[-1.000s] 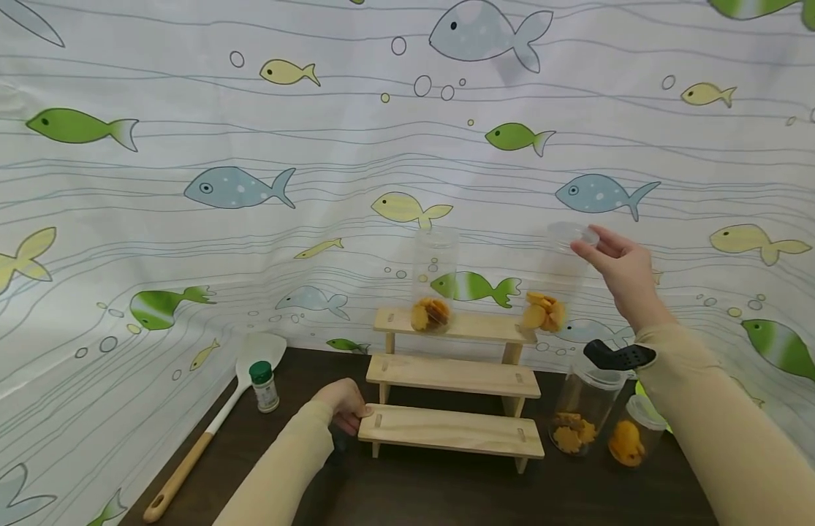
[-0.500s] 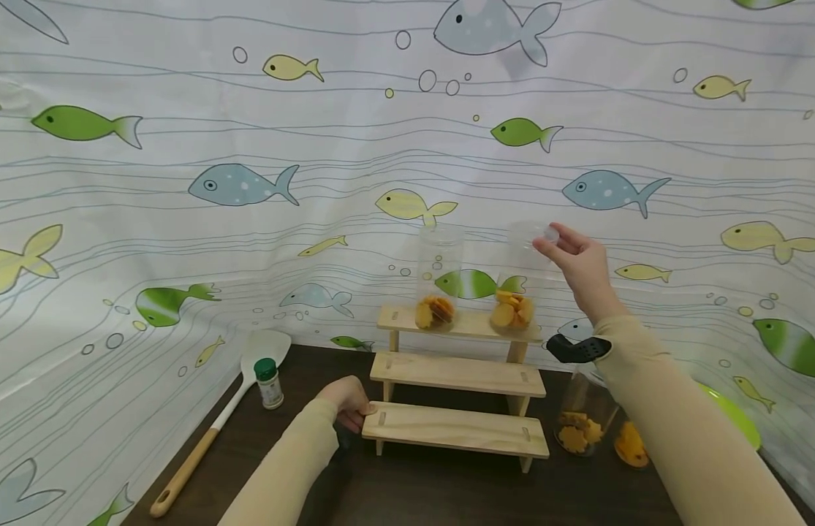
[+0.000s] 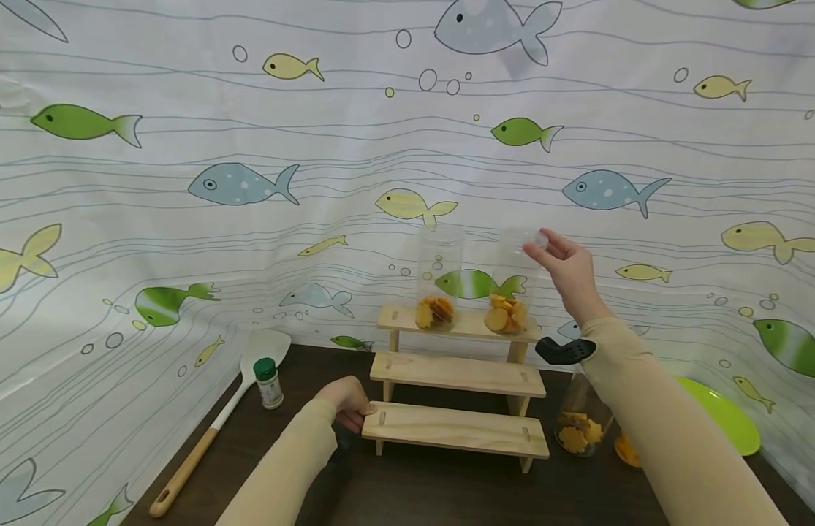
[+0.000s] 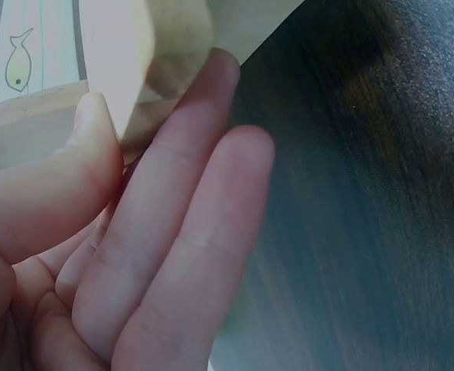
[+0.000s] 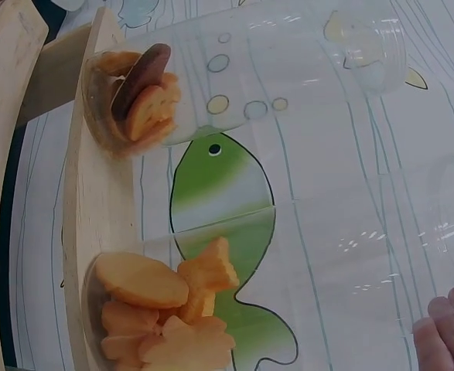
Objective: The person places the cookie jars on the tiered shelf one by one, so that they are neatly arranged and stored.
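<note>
A three-step wooden shelf stands on the dark table. My left hand grips the left end of its lowest step; in the left wrist view the thumb lies on top, fingers below. With my right hand I pinch the top of a tall clear jar, its lower part filled with orange cookies. Its base is at the top step's right part, upright or nearly so. To its left on that step stands a similar clear jar of cookies. The right wrist view shows both jars' bottoms along the plank.
Right of the shelf stands another clear jar with cookies, and a smaller orange-filled one partly behind my sleeve. A lime-green plate leans there. On the left are a spice bottle and a long-handled spatula. A fish-print sheet rises behind.
My right hand has carried the jar leftward from beyond the shelf's right end onto the top step, lowering it slightly. My left hand keeps its grip on the lowest step.
</note>
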Available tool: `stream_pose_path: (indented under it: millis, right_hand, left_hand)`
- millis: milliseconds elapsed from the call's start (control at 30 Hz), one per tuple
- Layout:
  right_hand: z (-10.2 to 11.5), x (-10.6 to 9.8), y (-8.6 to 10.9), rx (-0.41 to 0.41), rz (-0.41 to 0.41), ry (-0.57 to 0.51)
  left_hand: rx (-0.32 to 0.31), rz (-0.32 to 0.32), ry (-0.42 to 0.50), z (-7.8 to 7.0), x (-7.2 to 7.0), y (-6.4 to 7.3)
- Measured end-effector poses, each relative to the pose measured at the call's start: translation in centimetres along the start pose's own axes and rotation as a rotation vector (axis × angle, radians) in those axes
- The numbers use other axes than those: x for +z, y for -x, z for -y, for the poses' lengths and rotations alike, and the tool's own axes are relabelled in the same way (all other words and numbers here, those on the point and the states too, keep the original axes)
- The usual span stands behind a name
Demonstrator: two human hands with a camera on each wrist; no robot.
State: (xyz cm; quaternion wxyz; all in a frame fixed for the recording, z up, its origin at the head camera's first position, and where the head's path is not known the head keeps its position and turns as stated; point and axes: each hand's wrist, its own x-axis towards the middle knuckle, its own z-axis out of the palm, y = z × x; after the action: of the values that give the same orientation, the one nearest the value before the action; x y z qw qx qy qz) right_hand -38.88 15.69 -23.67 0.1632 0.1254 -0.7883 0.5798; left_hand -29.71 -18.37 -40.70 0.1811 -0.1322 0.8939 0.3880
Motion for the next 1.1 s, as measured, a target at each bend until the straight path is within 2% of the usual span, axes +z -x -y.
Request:
stream_pose_path:
  millis: [333, 733, 1100]
  right_hand:
    - [-0.1, -0.7, -0.4, 0.007, 0.005, 0.071]
    - [0.0, -0.9, 0.0, -0.022, 0.1, 0.105]
    - [-1.9, -3.7, 1.5, -0.071, 0.097, 0.121]
  left_hand:
    - [0.021, 0.005, 0.014, -0.2, 0.2, -0.2]
    - [0.015, -0.004, 0.02, 0.3, 0.0, 0.1]
    - [0.027, -0.017, -0.036, 0.0, 0.1, 0.2]
